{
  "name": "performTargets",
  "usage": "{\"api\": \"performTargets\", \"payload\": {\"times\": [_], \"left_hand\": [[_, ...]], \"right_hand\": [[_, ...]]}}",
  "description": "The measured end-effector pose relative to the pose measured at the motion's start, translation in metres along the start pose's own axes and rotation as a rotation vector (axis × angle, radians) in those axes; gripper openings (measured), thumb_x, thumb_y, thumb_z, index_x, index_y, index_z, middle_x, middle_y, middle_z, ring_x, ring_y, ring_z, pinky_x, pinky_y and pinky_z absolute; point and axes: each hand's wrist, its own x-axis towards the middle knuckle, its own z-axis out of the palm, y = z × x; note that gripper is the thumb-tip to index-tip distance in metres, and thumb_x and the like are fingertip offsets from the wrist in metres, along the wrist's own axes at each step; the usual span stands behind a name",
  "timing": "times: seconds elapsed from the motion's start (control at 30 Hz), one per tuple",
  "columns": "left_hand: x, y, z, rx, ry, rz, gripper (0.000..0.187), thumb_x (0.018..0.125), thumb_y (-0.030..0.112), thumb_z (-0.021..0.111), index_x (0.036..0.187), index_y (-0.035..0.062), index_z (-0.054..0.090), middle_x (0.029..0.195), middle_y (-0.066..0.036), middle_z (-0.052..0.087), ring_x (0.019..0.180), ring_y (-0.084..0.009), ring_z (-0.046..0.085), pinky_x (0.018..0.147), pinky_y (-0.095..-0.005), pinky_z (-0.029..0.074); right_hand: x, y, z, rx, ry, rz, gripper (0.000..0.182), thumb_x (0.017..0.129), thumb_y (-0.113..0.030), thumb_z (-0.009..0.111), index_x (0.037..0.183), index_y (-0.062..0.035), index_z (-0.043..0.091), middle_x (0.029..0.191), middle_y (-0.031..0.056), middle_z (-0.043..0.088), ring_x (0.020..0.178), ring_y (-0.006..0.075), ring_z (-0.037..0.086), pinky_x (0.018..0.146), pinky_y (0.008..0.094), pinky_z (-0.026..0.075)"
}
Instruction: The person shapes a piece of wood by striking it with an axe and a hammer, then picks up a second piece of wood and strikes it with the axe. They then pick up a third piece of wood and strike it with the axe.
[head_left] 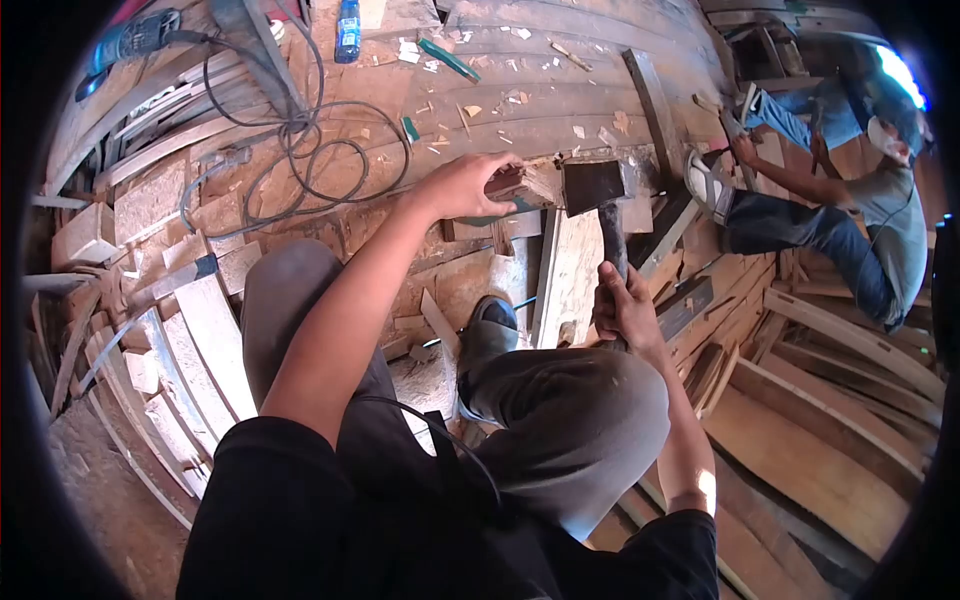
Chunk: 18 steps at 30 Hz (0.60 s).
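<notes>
My right hand (628,305) is wrapped round the dark handle of a hatchet (593,187), low on the grip. The hatchet's broad dark head is raised in front of me, its left edge close to the end of a wooden block (540,186). My left hand (468,187) grips the other end of that block, thumb below and fingers over the top. Part of the block is hidden behind my fingers. Beneath it runs the plank surface (500,130), strewn with wood chips.
A looped black cable (290,130) lies left of my hand, near a blue power tool (135,40). A blue-labelled bottle (348,32) is at the back. Another person (840,200) sits at right. Stacked boards (815,440) fill the lower right; cut wood pieces (215,340) lie left.
</notes>
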Motion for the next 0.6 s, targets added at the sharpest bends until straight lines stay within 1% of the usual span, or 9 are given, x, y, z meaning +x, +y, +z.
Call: {"api": "performTargets", "payload": {"times": [0.1,0.2,0.27,0.33,0.37,0.47,0.53,0.57,0.6], "left_hand": [[0.001,0.009,0.014,-0.096,0.16,0.085,0.052,0.08,0.031,0.074,0.119,0.0018,0.056,0.112,-0.019,0.064,0.108,-0.0333,0.061,0.094,-0.0396,0.047],[0.001,0.0,0.015,0.137,0.101,0.043,0.051,0.078,0.03,0.075,0.116,0.0013,0.056,0.102,-0.018,0.066,0.097,-0.033,0.064,0.085,-0.0396,0.049],[0.001,-0.003,0.009,0.066,0.047,0.01,0.051,0.078,0.029,0.076,0.116,0.0012,0.056,0.094,-0.018,0.066,0.089,-0.0325,0.064,0.08,-0.0397,0.048],[0.002,0.0,0.001,0.029,0.028,-0.015,0.051,0.076,0.024,0.078,0.117,0.0013,0.056,0.083,-0.016,0.065,0.076,-0.0311,0.062,0.071,-0.0383,0.047],[0.002,0.002,-0.002,0.049,0.035,-0.012,0.051,0.076,0.024,0.078,0.117,0.0012,0.057,0.083,-0.017,0.065,0.076,-0.0307,0.062,0.071,-0.0382,0.047],[-0.002,0.0,-0.007,0.068,0.049,-0.037,0.05,0.077,0.022,0.078,0.117,0.0006,0.057,0.083,-0.019,0.065,0.078,-0.0298,0.063,0.072,-0.038,0.048],[-0.002,-0.012,-0.006,0.03,0.042,-0.086,0.052,0.077,0.02,0.077,0.119,-0.0003,0.056,0.086,-0.021,0.065,0.08,-0.0292,0.064,0.074,-0.0381,0.048],[-0.004,-0.012,-0.007,0.012,0.038,-0.094,0.052,0.077,0.019,0.077,0.121,-0.0009,0.056,0.089,-0.022,0.065,0.082,-0.0291,0.064,0.076,-0.0376,0.049],[-0.005,-0.011,-0.011,-0.004,0.034,-0.101,0.053,0.078,0.018,0.077,0.122,-0.0015,0.055,0.093,-0.022,0.065,0.085,-0.0291,0.065,0.078,-0.037,0.049]], "right_hand": [[-0.005,0.007,-0.001,0.006,-0.009,-0.021,0.032,0.097,-0.038,0.053,0.087,-0.012,0.038,0.052,-0.0043,0.032,0.036,0.0056,0.027,0.033,0.0229,0.022],[-0.006,0.013,0.003,0.07,-0.035,-0.021,0.03,0.098,-0.036,0.053,0.087,-0.0121,0.039,0.052,-0.0044,0.032,0.037,0.0056,0.028,0.033,0.0226,0.022],[-0.009,0.012,0.006,0.112,-0.044,-0.034,0.03,0.097,-0.037,0.054,0.087,-0.012,0.041,0.054,-0.0042,0.035,0.038,0.0058,0.03,0.034,0.0223,0.023],[-0.012,0.006,0.013,0.101,0.081,-0.104,0.031,0.097,-0.039,0.054,0.086,-0.0116,0.042,0.056,-0.0038,0.037,0.038,0.0059,0.031,0.033,0.0224,0.024],[-0.013,0.001,0.016,0.093,0.141,-0.138,0.032,0.096,-0.04,0.055,0.086,-0.0114,0.043,0.056,-0.0036,0.038,0.038,0.006,0.032,0.033,0.0225,0.025],[-0.034,-0.048,0.006,-0.121,0.307,-0.481,0.04,0.096,-0.047,0.051,0.083,-0.0101,0.046,0.056,-0.0008,0.046,0.037,0.0087,0.043,0.031,0.0233,0.031],[-0.052,-0.083,-0.007,-0.042,0.481,-0.718,0.043,0.093,-0.051,0.052,0.086,-0.0085,0.049,0.053,-0.0008,0.042,0.036,0.0087,0.041,0.03,0.0239,0.031],[-0.06,-0.101,-0.017,0.121,0.448,-0.846,0.043,0.092,-0.051,0.054,0.092,-0.0086,0.05,0.052,-0.0004,0.039,0.036,0.0087,0.036,0.029,0.0245,0.027],[-0.069,-0.116,-0.031,0.19,0.2,-0.976,0.043,0.093,-0.053,0.051,0.098,-0.0098,0.05,0.052,-0.0004,0.035,0.036,0.0088,0.03,0.03,0.0253,0.023]]}}
